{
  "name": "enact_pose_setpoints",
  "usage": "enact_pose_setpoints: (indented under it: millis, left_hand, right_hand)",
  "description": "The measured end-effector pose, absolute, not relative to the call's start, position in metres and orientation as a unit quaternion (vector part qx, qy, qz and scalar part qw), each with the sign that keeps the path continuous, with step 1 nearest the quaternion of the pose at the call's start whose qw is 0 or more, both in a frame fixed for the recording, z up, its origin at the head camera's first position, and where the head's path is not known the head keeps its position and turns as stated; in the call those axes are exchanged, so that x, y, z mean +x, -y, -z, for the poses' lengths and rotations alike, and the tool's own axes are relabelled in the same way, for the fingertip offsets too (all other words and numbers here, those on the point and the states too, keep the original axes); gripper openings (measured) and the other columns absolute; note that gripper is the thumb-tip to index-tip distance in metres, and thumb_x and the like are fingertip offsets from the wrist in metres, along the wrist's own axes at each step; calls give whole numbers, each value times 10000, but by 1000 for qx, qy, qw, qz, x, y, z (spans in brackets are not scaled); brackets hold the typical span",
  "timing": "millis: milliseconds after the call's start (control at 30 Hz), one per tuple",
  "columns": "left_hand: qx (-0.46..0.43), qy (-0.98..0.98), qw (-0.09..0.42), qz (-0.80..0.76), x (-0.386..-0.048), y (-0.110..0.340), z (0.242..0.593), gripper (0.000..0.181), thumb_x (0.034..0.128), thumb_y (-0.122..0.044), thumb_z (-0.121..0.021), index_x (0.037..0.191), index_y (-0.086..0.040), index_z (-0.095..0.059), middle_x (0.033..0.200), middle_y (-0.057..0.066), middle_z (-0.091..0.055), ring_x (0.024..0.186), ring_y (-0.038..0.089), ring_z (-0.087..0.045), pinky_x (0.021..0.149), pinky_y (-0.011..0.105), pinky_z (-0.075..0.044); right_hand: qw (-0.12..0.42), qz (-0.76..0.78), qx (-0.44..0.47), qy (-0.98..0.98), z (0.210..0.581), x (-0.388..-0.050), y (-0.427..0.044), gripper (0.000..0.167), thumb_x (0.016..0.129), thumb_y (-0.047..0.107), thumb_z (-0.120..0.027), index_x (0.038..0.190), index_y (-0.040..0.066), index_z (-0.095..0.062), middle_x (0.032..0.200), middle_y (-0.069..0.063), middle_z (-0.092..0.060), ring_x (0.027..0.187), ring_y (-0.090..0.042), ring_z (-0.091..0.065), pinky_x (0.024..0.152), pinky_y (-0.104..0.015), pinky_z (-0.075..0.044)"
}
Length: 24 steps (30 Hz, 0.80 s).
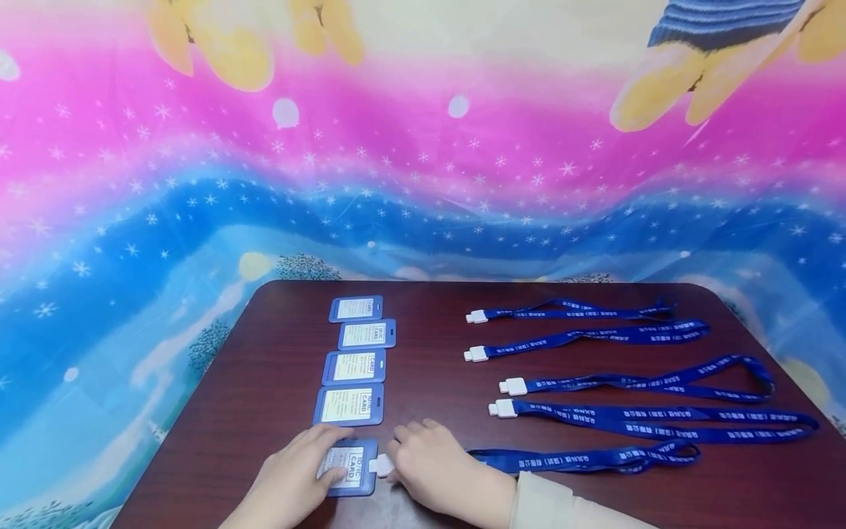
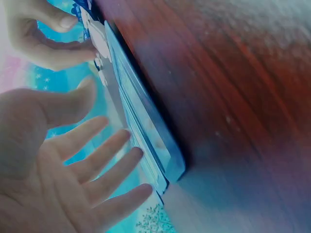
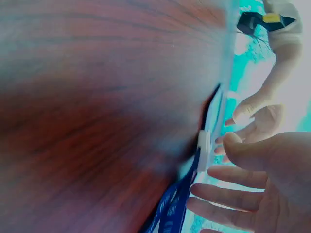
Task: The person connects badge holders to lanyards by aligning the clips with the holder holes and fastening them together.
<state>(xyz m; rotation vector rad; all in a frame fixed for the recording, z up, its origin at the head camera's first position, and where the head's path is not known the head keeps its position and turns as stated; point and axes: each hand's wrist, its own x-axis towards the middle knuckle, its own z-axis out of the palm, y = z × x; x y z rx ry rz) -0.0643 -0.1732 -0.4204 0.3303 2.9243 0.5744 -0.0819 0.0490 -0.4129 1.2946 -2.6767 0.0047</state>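
Observation:
A blue card holder (image 1: 360, 481) with a white "ID/IC CARD" insert lies flat at the table's near side. A white clip (image 1: 381, 465) sits at its slotted end, joined to a blue lanyard (image 1: 581, 460) running right. My left hand (image 1: 294, 474) is over the holder's left part; in the left wrist view its fingers (image 2: 109, 167) are spread and relaxed, with no grip on the holder. Beside the clip is my right hand (image 1: 439, 463), covering part of the lanyard. The right wrist view shows its fingers (image 3: 228, 194) loosely extended, thumb apart, close to the clip.
Behind the near holder, several blue card holders (image 1: 349, 405) lie in a column. To the right, several blue lanyards (image 1: 628, 420) with white clips lie stretched out in rows. The brown table (image 1: 251, 367) ends at a colourful cloth backdrop (image 1: 423, 184).

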Motion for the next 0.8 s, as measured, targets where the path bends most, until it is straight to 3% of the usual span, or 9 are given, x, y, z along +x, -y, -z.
enact_pose_setpoints:
  millis: [233, 433, 600, 800]
  left_hand:
    - [72, -976, 29, -203, -64, 172, 415, 294, 873, -249, -770, 1160, -258, -705, 1188, -36, -665, 1114, 240, -632, 825, 535, -534]
    - [66, -976, 28, -205, -63, 171, 415, 256, 890, -252, -748, 1144, -254, -719, 1186, -20, -680, 1137, 253, -627, 881, 553, -510]
    - [70, -976, 21, -207, -61, 172, 415, 209, 894, -247, -743, 1102, -267, -732, 1134, -36, -696, 1095, 238, -644, 858, 539, -522]
    - [74, -973, 19, -216, -60, 172, 416, 188, 898, -232, -739, 1084, -260, -734, 1099, -50, -696, 1051, 211, -651, 855, 516, -532]
  right_hand:
    - [20, -67, 406, 911, 402, -85, -67, 199, 948, 359, -670, 1031, 189, -733, 939, 92, -660, 885, -69, -621, 817, -320, -532]
    - [15, -102, 372, 923, 403, -90, -89, 208, 961, 339, -659, 1070, 182, -741, 956, 92, -681, 916, -93, -643, 868, -383, -535]
    - [2, -138, 347, 928, 402, -94, -109, 187, 960, 294, -668, 1076, 168, -745, 953, 84, -689, 926, -106, -652, 863, -405, -538]
    - [30, -151, 330, 931, 403, -98, -130, 162, 949, 262, -685, 1042, 145, -749, 928, 77, -687, 884, -106, -648, 798, -366, -550]
